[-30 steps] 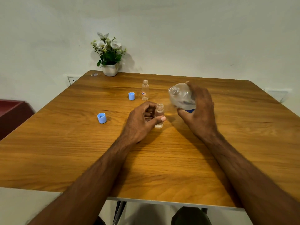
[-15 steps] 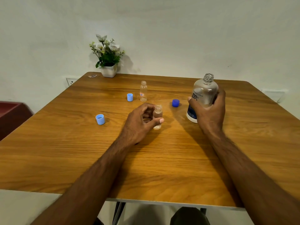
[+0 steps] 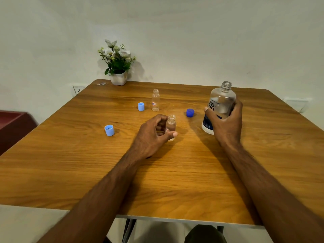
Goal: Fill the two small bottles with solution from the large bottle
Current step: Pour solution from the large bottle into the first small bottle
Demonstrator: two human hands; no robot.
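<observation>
On the table [image 3: 70, 155] we see the near small bottle [image 3: 171, 124] at centre | far small bottle [image 3: 155, 100] behind it | two caps [image 3: 141, 106] [image 3: 109, 130] to their left | third cap [image 3: 190, 112] between near bottle and large bottle [image 3: 219, 106] at right | potted plant [image 3: 117, 64] at far-left edge.

A wooden table [image 3: 70, 163] with warm brown grain fills most of the view, and thin dark legs [image 3: 128, 230] show under its near edge. Behind it stands a plain pale wall [image 3: 175, 32]. A white socket [image 3: 78, 89] sits low on the wall at the left, and a white plate [image 3: 296, 103] at the right. A white pot of flowers [image 3: 117, 67] stands at the far edge. Dark red furniture [image 3: 14, 125] is at the left. The floor [image 3: 26, 223] is pale.
</observation>
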